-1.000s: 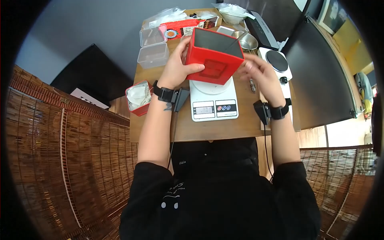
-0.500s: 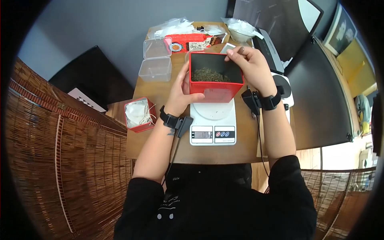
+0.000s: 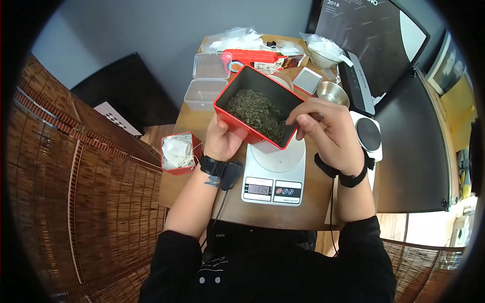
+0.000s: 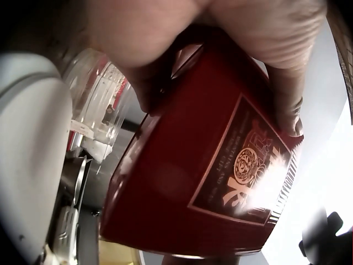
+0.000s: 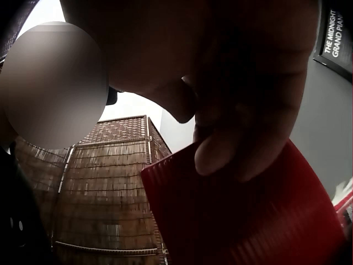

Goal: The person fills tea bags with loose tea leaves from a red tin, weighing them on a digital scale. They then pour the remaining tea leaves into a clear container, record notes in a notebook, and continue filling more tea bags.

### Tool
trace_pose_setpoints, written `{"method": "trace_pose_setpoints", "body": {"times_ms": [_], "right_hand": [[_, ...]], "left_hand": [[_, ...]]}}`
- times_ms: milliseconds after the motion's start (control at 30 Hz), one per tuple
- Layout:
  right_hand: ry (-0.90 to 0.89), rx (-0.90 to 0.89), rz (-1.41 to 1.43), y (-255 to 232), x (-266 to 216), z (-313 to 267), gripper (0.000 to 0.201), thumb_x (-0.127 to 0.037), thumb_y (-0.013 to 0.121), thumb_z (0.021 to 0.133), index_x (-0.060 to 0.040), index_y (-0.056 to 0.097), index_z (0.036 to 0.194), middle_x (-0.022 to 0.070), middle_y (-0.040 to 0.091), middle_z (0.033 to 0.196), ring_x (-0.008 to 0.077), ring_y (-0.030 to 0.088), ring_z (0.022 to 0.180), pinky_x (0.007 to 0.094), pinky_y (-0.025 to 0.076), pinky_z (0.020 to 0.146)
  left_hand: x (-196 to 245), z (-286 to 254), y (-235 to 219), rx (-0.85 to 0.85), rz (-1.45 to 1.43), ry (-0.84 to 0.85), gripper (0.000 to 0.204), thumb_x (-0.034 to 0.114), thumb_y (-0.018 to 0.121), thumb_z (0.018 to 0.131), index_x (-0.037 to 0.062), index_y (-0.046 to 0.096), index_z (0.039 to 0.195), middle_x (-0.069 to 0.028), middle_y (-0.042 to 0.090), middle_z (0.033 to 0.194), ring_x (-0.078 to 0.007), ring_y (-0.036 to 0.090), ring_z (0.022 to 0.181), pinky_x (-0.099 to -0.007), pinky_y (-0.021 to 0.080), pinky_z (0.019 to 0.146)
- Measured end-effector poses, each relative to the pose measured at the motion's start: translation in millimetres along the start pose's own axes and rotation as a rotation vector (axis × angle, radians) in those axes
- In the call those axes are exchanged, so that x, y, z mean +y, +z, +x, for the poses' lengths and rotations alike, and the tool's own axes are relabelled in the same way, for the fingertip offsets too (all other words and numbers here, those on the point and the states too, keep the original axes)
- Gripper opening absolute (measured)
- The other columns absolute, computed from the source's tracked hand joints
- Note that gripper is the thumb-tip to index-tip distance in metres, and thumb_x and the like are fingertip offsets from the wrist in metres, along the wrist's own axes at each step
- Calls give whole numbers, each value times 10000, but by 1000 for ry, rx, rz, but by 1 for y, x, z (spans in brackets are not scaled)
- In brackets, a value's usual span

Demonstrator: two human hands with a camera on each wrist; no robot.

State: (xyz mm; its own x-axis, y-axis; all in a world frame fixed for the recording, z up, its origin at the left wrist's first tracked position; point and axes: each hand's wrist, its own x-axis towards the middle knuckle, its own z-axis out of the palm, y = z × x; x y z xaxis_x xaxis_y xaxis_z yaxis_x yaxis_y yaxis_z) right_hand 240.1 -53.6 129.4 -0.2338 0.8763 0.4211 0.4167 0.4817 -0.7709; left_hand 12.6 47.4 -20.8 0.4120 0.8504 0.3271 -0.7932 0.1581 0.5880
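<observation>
In the head view my left hand (image 3: 225, 139) grips a red square tin (image 3: 237, 126) by its side and holds it tilted above a white kitchen scale (image 3: 275, 174). Dark green dried leaves (image 3: 252, 108), like loose tea, lie inside the tin. My right hand (image 3: 331, 129) is at the tin's right rim, fingers curled round a thin tool whose brown end (image 3: 317, 116) shows; its other end is hidden. The left wrist view shows fingers (image 4: 287, 105) against the tin, with its dark printed label. In the right wrist view, my fingertips overlap the tin's rim.
Left of the scale stands another red tin (image 3: 186, 166) holding white pouches with strings. Behind are a clear plastic box (image 3: 207, 93), a red packet (image 3: 247, 55), a small flat scale (image 3: 307, 81), a steel bowl (image 3: 333, 93) and a bag-filled bowl (image 3: 323, 58). A hot plate (image 3: 369, 134) stands right.
My right hand came to the tin's right rim and took hold of the thin tool. The tin tipped toward me and lowered left, so the leaves show. The head view shifted.
</observation>
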Motion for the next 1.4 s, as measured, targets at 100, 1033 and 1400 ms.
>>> {"method": "trace_pose_setpoints", "body": {"times_ms": [100,1033,1400], "right_hand": [[-10,-113,-77,-6,-4,-1,112,-81,690,1034,20,736,1046,120,735,921,219,723,754,347,562,681],[-352,-116,-430,4,-27,-13,210,-118,804,914,-49,803,1113,103,728,941,312,704,824,404,569,736],[-396,64,-560,13,-24,-13,197,-136,798,924,-55,791,1104,98,718,929,318,709,800,406,570,688]], "left_hand": [[-9,-1,-10,-4,-74,-4,1132,520,943,784,40,373,1636,-148,486,1634,-327,488,1501,-537,424,1251],[-3,-2,2,-86,-223,-150,891,761,341,1072,80,391,1644,-199,537,1593,-364,569,1440,-551,516,1169],[-3,-5,6,-13,-100,-105,871,740,367,1082,44,437,1602,-207,564,1565,-348,593,1411,-519,509,1175]]}}
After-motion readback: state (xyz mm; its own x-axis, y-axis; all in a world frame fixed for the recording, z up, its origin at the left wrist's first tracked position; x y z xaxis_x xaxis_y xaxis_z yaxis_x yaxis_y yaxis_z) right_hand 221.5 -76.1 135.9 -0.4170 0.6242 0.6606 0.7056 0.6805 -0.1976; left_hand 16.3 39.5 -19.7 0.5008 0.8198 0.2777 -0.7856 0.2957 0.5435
